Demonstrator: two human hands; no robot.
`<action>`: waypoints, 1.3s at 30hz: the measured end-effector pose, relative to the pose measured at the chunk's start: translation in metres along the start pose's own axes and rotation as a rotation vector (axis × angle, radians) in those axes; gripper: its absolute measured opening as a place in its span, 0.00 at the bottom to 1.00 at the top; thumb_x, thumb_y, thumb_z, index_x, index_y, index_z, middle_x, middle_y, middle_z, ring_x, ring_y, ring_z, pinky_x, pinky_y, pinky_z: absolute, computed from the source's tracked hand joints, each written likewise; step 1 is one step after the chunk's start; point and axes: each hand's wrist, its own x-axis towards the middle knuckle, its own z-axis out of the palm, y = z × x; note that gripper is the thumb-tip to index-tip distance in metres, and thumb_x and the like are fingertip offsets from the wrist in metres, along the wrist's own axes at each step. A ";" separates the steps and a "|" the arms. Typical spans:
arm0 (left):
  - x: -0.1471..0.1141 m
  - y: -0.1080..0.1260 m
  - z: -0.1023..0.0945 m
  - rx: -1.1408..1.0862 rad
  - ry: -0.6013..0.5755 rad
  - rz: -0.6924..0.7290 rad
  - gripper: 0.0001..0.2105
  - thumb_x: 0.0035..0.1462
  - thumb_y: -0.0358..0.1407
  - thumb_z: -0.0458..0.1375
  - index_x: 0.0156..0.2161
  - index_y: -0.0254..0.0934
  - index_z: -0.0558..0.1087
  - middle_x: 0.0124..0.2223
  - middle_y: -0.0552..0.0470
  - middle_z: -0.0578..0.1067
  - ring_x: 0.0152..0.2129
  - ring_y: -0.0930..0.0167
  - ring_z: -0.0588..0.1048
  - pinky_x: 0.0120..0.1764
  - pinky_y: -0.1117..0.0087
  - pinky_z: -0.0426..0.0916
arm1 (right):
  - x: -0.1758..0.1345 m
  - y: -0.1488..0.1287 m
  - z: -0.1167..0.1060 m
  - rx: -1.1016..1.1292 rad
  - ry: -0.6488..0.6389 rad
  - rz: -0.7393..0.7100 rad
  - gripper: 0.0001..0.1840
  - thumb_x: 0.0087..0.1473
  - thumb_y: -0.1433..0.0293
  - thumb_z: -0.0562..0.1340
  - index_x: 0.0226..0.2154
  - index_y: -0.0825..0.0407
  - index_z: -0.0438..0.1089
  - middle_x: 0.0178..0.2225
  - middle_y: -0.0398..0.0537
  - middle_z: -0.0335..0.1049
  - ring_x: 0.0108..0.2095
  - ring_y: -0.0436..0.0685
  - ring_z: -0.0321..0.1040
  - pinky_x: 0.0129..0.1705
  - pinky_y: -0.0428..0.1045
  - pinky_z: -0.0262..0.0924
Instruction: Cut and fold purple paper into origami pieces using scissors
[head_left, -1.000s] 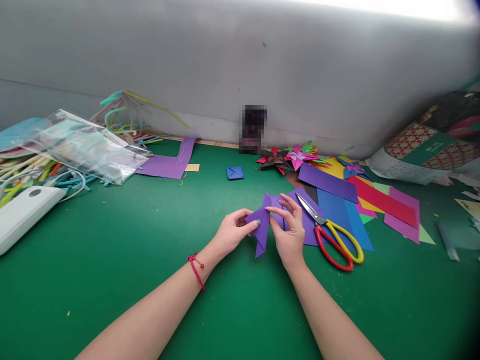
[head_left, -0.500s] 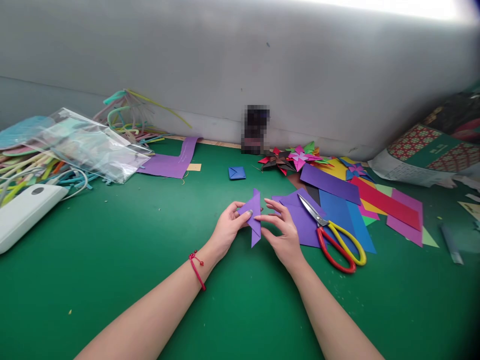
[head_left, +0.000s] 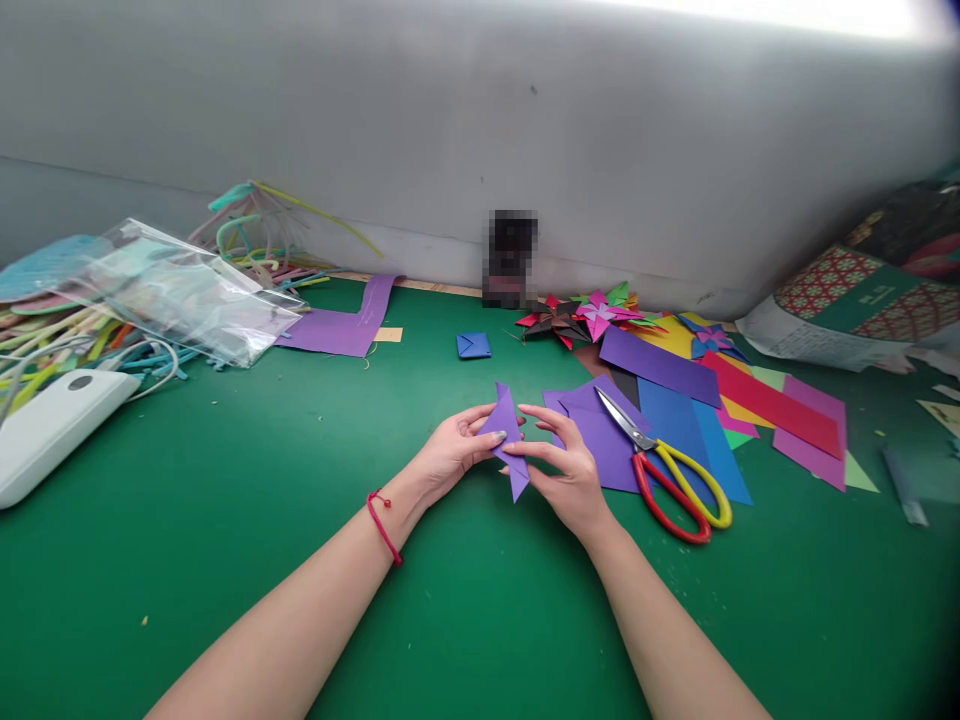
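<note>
Between my hands is a folded piece of purple paper [head_left: 505, 425], a narrow shape with pointed ends at top and bottom. My left hand [head_left: 457, 443] grips it from the left, thumb on its face and fingers behind. From the other side, my right hand [head_left: 566, 465] pinches its lower right edge with thumb and fingertips. A small folded blue paper square [head_left: 473, 346] lies beyond my hands. To the right, scissors [head_left: 660, 465] with one red and one yellow handle rest across purple paper sheets [head_left: 600, 450].
Folded paper flowers [head_left: 559, 318] sit at the back right, near colored sheets [head_left: 780, 410]. A clear plastic bag [head_left: 202, 290] covers pipe cleaners at left, behind a white device [head_left: 64, 430]. A patterned bag [head_left: 847, 290] stands far right on the green table [head_left: 450, 620].
The folded purple paper has tilted, its lower point swinging right and slightly toward me. My right fingers have closed onto its lower edge. My left wrist has shifted slightly left.
</note>
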 end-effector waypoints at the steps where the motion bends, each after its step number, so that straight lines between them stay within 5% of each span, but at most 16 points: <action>1: 0.000 0.000 -0.001 -0.001 -0.020 -0.012 0.21 0.46 0.31 0.62 0.47 0.32 0.66 0.44 0.42 0.73 0.40 0.66 0.73 0.41 0.68 0.67 | 0.000 0.001 0.000 0.005 -0.010 -0.001 0.13 0.46 0.72 0.63 0.35 0.39 0.73 0.51 0.43 0.61 0.51 0.59 0.57 0.49 0.58 0.57; 13: 0.000 -0.001 0.001 0.044 -0.066 0.010 0.16 0.52 0.33 0.57 0.47 0.31 0.65 0.47 0.38 0.71 0.38 0.66 0.74 0.40 0.67 0.69 | 0.000 0.005 -0.004 -0.084 0.021 -0.041 0.18 0.49 0.77 0.59 0.39 0.38 0.72 0.49 0.42 0.62 0.51 0.59 0.56 0.53 0.60 0.51; 23: 0.002 -0.011 0.004 0.131 -0.058 0.074 0.17 0.51 0.35 0.58 0.45 0.31 0.64 0.43 0.42 0.73 0.37 0.66 0.74 0.42 0.62 0.68 | 0.001 -0.002 0.006 0.074 0.129 0.184 0.02 0.48 0.70 0.62 0.26 0.49 0.71 0.38 0.47 0.62 0.40 0.56 0.64 0.43 0.54 0.60; 29: 0.002 -0.012 0.005 0.138 -0.048 0.082 0.12 0.55 0.37 0.54 0.42 0.32 0.65 0.42 0.44 0.72 0.40 0.65 0.71 0.44 0.61 0.67 | 0.003 -0.006 0.009 0.126 0.138 0.271 0.10 0.50 0.69 0.60 0.21 0.51 0.61 0.34 0.46 0.64 0.38 0.55 0.64 0.42 0.52 0.58; 39: 0.003 -0.014 0.004 0.103 -0.052 0.039 0.11 0.53 0.37 0.55 0.42 0.35 0.65 0.44 0.46 0.72 0.39 0.66 0.73 0.43 0.62 0.68 | 0.001 0.005 0.016 0.395 0.214 0.463 0.11 0.44 0.67 0.64 0.33 0.50 0.65 0.31 0.44 0.64 0.32 0.52 0.65 0.35 0.48 0.63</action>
